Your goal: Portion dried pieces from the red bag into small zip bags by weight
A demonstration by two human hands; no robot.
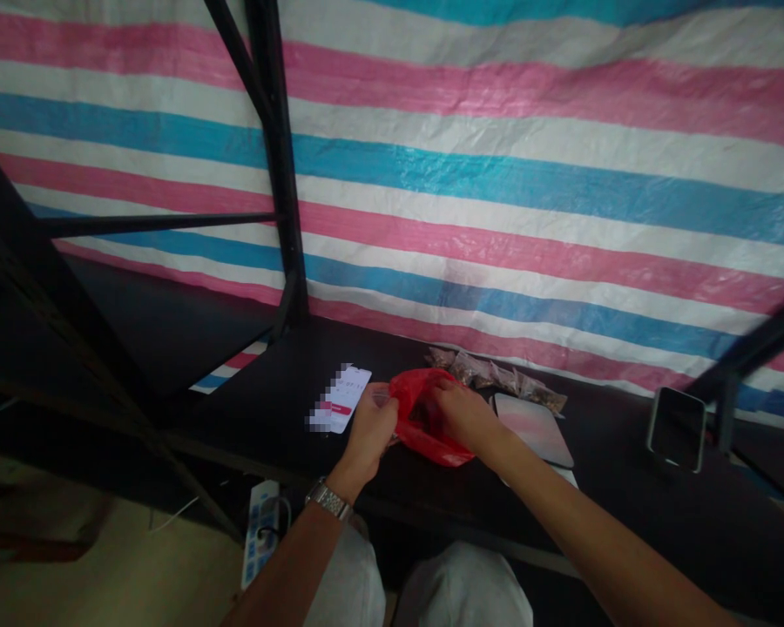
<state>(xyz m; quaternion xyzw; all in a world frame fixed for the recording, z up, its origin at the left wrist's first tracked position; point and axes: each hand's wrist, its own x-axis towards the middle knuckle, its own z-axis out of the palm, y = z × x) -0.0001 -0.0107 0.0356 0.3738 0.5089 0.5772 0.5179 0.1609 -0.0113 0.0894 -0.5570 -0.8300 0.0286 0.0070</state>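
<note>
A red plastic bag (441,450) lies on the black shelf in front of me, its mouth spread open. At its left edge my left hand (374,427) is closed, with a bit of small clear plastic bag (381,397) showing at the thumb. My right hand (461,411) reaches into the red bag from the right; its fingertips are down inside, so what they touch is hidden. Dark contents show dimly in the bag. Just behind it, several small clear bags with brown contents (474,370) lie in a row.
To the left lies a lit phone (340,402). A flat pale square device (534,428) sits right of the red bag, partly behind my right forearm. Another phone (677,428) stands farther right. Black metal posts (280,174) and a striped sheet (496,174) rise behind. A power strip (260,527) is below.
</note>
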